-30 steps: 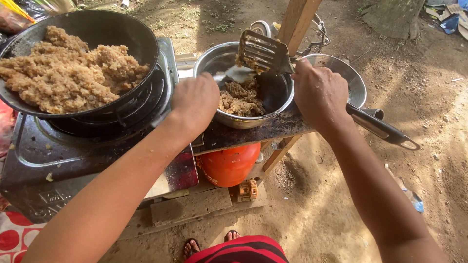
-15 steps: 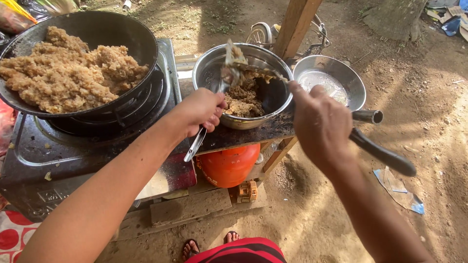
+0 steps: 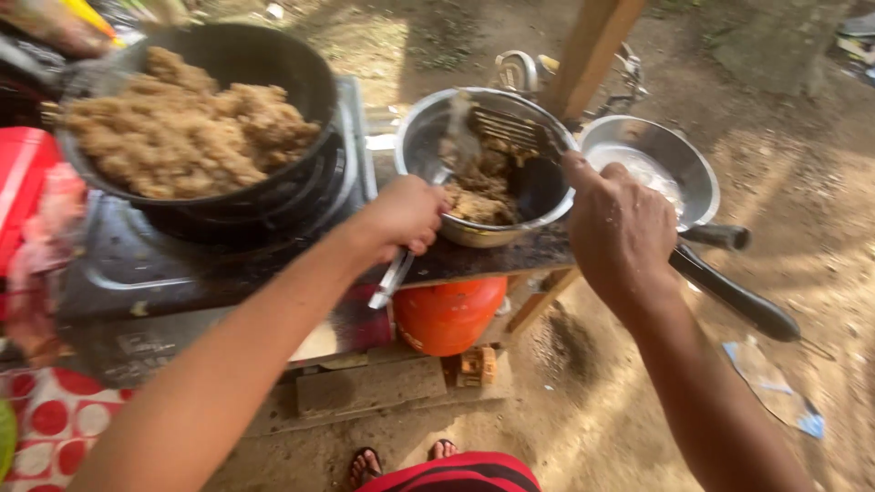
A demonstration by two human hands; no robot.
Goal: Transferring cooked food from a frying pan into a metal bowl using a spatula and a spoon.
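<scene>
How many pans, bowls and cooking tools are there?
Black pans: 1 (pan)
Metal bowls: 2 (near bowl, far bowl)
Cooking tools: 2 (spoon in left hand, slotted spatula in right hand)
Total: 5

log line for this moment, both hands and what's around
left hand: holds spoon in bowl | right hand: holds spatula in bowl | nearby: pan of food, second bowl

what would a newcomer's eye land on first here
Likely the black pan heaped with brown crumbly food, sitting on the stove at upper left. Next, the steel bowl at centre, where the left hand holds a spoon and the right hand a slotted spatula. Below the bench, an orange gas cylinder stands out.
</scene>
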